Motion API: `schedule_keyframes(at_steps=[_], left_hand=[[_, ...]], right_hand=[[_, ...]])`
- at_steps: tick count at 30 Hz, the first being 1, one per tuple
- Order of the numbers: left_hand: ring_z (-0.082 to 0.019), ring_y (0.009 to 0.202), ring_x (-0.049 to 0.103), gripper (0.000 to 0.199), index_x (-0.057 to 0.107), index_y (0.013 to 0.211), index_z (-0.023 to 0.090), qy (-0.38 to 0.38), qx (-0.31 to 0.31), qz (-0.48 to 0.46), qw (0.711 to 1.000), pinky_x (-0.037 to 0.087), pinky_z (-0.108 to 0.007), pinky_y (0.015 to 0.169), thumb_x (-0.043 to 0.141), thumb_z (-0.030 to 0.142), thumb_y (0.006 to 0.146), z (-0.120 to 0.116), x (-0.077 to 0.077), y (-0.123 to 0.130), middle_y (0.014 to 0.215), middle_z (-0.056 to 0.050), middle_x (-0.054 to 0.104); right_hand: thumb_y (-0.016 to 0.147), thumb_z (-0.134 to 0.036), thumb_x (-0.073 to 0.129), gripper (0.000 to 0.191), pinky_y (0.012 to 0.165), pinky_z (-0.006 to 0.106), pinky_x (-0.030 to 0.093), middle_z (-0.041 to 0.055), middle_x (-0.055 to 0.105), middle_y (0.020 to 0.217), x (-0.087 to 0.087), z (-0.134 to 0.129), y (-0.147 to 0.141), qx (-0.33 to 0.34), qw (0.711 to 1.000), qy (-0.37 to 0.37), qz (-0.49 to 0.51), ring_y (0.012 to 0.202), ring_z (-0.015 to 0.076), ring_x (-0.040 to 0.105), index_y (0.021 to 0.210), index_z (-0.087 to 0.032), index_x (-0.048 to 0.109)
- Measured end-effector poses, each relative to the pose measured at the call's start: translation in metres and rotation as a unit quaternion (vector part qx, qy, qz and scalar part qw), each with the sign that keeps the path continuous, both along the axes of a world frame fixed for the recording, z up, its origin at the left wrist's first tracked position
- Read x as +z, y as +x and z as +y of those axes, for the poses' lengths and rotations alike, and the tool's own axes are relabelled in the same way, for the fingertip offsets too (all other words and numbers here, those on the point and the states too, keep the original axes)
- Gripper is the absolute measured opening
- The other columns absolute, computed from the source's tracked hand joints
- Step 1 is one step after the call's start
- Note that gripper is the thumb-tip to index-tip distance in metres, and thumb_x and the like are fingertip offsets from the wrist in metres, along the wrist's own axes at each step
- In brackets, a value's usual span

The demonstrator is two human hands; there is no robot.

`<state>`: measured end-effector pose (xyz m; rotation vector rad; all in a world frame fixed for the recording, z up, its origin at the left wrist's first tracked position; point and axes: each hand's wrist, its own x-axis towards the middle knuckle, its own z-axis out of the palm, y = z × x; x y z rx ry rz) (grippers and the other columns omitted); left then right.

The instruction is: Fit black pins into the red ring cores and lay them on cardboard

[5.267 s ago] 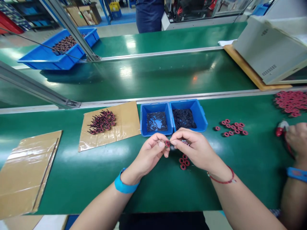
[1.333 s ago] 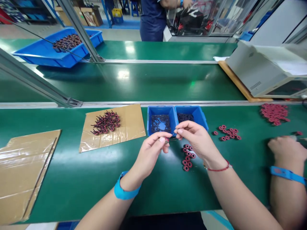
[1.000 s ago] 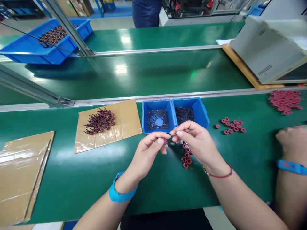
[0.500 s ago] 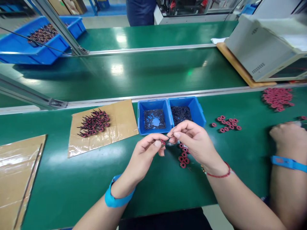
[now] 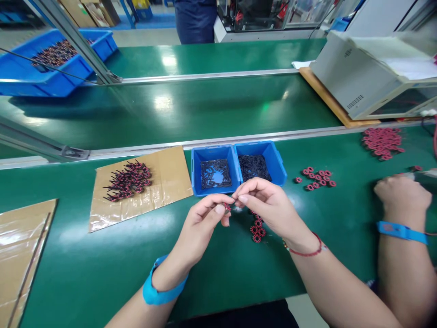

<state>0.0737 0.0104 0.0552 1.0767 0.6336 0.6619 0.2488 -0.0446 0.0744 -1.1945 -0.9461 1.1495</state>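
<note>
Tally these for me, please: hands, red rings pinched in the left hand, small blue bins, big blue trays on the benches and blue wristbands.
Hands: 3 (left hand, right hand, co-worker's hand)
Red ring in the left hand: 1 visible
Small blue bins: 2 (left bin, right bin)
Big blue tray: 1
Blue wristbands: 2 (wearer's band, co-worker's band)
Total: 9

Site: a factory, by all signs a manual assembly line. You are at a long green bench (image 5: 112, 282) edged with a metal rail (image 5: 205, 140), further green worktops (image 5: 153, 107) running parallel beyond. Small items lie in batches: red rings (image 5: 382, 142) heaped on the bench, two blue bins (image 5: 277, 166) of black pieces (image 5: 254, 166), a large tray (image 5: 44, 86) piled with parts (image 5: 56, 53). A metal post (image 5: 78, 42) rises at left. A co-worker's arm (image 5: 403, 269) rests at your right; across from you, a person (image 5: 196, 20) in dark blue stands beside a machine (image 5: 259, 16).
</note>
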Motion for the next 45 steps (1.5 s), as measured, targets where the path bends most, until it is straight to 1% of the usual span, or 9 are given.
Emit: schedule_keyframes(at_steps=[6, 21, 24, 30, 33, 36, 38, 41, 45], left_hand=[[-0.013, 0.068, 0.058, 0.019, 0.077, 0.099, 0.026, 0.014, 0.019, 0.019, 1.0, 0.045, -0.027, 0.069, 0.068, 0.039, 0.089, 0.0, -0.002, 0.0, 0.077, -0.002, 0.066], [-0.012, 0.068, 0.059, 0.017, 0.076, 0.099, 0.026, 0.031, 0.041, 0.033, 0.998, 0.047, -0.025, 0.069, 0.069, 0.037, 0.088, -0.001, -0.001, 0.002, 0.076, 0.0, 0.065], [-0.011, 0.068, 0.059, 0.017, 0.077, 0.1, 0.027, 0.019, 0.041, 0.028, 0.999, 0.047, -0.025, 0.069, 0.07, 0.037, 0.088, -0.002, -0.003, 0.002, 0.079, -0.001, 0.067], [-0.012, 0.069, 0.058, 0.02, 0.077, 0.1, 0.023, -0.026, 0.05, 0.012, 0.998, 0.045, -0.026, 0.069, 0.071, 0.037, 0.087, -0.002, -0.006, 0.004, 0.082, -0.002, 0.068], [-0.012, 0.069, 0.056, 0.022, 0.076, 0.1, 0.021, -0.056, 0.066, -0.006, 0.996, 0.044, -0.026, 0.067, 0.072, 0.038, 0.086, 0.0, -0.006, 0.006, 0.08, -0.002, 0.066], [-0.011, 0.067, 0.054, 0.022, 0.076, 0.1, 0.021, -0.087, 0.076, -0.03, 0.993, 0.043, -0.026, 0.066, 0.072, 0.037, 0.085, 0.003, -0.007, 0.006, 0.08, -0.002, 0.065], [-0.011, 0.068, 0.054, 0.022, 0.075, 0.1, 0.02, -0.082, 0.073, -0.032, 0.993, 0.042, -0.025, 0.067, 0.072, 0.037, 0.086, 0.004, -0.007, 0.005, 0.08, -0.001, 0.065], [-0.011, 0.07, 0.056, 0.023, 0.073, 0.106, 0.021, -0.045, 0.06, -0.019, 0.997, 0.042, -0.025, 0.069, 0.069, 0.036, 0.088, 0.004, -0.005, 0.004, 0.08, 0.0, 0.063], [-0.01, 0.068, 0.056, 0.023, 0.067, 0.108, 0.021, -0.028, 0.04, -0.033, 0.998, 0.043, -0.025, 0.068, 0.07, 0.034, 0.088, 0.002, -0.004, 0.003, 0.079, 0.002, 0.06]], right_hand=[[0.088, -0.027, 0.067, 0.008, 0.071, 0.03, 0.052, 0.0023, 0.069, 0.083, 0.0, 0.0, 0.0, -0.004, 0.995, -0.004, -0.101, 0.077, 0.015, 0.063, 0.084, -0.021, 0.069], [0.091, -0.015, 0.06, 0.01, 0.077, 0.032, 0.054, 0.0025, 0.071, 0.089, -0.004, -0.002, -0.007, -0.054, 0.946, 0.088, -0.308, 0.084, 0.0165, 0.068, 0.088, -0.023, 0.066], [0.092, -0.013, 0.058, 0.012, 0.076, 0.033, 0.054, 0.0031, 0.072, 0.088, -0.006, -0.002, -0.009, -0.081, 0.909, 0.15, -0.38, 0.085, 0.0169, 0.069, 0.09, -0.023, 0.064], [0.092, -0.007, 0.057, 0.014, 0.076, 0.036, 0.05, 0.0086, 0.076, 0.095, -0.009, -0.002, -0.013, -0.099, 0.741, 0.246, -0.617, 0.086, 0.0205, 0.069, 0.098, -0.018, 0.064], [0.092, -0.008, 0.055, 0.022, 0.082, 0.038, 0.051, 0.0102, 0.077, 0.107, -0.01, -0.003, -0.014, -0.077, 0.724, 0.253, -0.637, 0.096, 0.0225, 0.069, 0.109, -0.017, 0.065], [0.092, -0.004, 0.05, 0.033, 0.09, 0.042, 0.051, 0.0109, 0.073, 0.12, -0.011, -0.003, -0.013, -0.055, 0.759, 0.258, -0.595, 0.109, 0.0246, 0.067, 0.119, -0.017, 0.064], [0.093, -0.004, 0.048, 0.037, 0.095, 0.043, 0.051, 0.0108, 0.071, 0.125, -0.011, -0.002, -0.01, -0.055, 0.827, 0.233, -0.509, 0.116, 0.0233, 0.064, 0.123, -0.019, 0.063], [0.096, -0.015, 0.053, 0.024, 0.096, 0.039, 0.053, 0.008, 0.072, 0.118, -0.011, -0.001, -0.005, -0.07, 0.93, 0.141, -0.331, 0.113, 0.0199, 0.066, 0.114, -0.023, 0.068], [0.095, -0.027, 0.062, 0.011, 0.099, 0.039, 0.052, 0.005, 0.073, 0.112, -0.01, -0.001, 0.001, -0.03, 0.976, 0.069, -0.206, 0.11, 0.0192, 0.067, 0.096, -0.025, 0.072]])
